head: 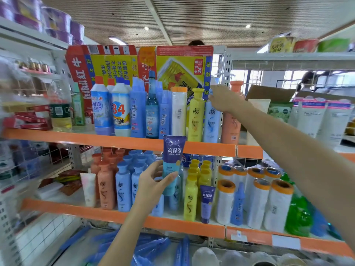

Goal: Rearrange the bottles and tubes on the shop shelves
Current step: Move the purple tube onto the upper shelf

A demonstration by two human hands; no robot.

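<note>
My left hand (153, 182) holds a purple and teal tube (172, 162) upright, cap down, in front of the edge of the upper orange shelf (80, 138). My right hand (223, 97) reaches up to that shelf and grips the top of a light blue shampoo bottle (211, 123), which stands between a yellow bottle (196, 116) and an orange bottle (231, 127). A second purple tube (206, 203) stands on the lower shelf (172, 222) beside yellow bottles (190, 200) and light blue bottles (123, 189).
Blue spray bottles (137, 110), a disinfectant bottle (121, 110) and a Red Bull carton (134, 62) fill the upper shelf. White rolls with orange rims (255, 198) and green bottles (296, 214) stand lower right. White tubes (318, 118) sit at the far right.
</note>
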